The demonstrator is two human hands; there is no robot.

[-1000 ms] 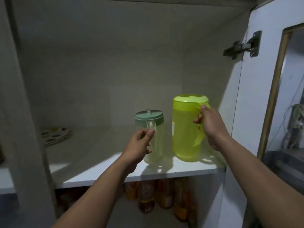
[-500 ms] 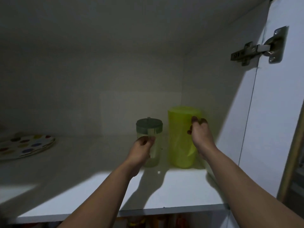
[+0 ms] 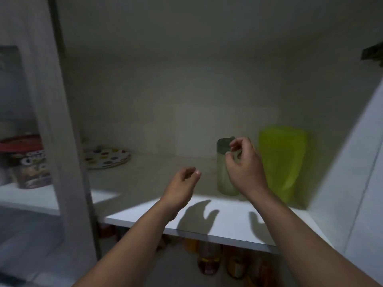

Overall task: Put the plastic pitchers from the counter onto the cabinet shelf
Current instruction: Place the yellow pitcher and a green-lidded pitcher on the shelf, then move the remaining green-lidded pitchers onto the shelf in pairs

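I am seeing 2 upright pitchers: the green-lidded pitcher (image 3: 226, 168) just behind my right hand (image 3: 244, 168), the yellow-green pitcher (image 3: 281, 160) beside it; my left hand (image 3: 182, 183) is farther. Both hands are loosely curled, gripping nothing.

Motion blur smeared the yellow-green pitcher (image 3: 281, 162) — its handle and lid could not be made out. The right hand (image 3: 244, 168) hid much of the small clear pitcher (image 3: 222, 175). A hinge (image 3: 373, 55) was cut off at the right edge — bottles (image 3: 209, 259) below the shelf (image 3: 217, 230) stayed dim.

Shelf (image 3: 145, 183) lies bare between plates (image 3: 106, 157) and pitchers (image 3: 281, 162).
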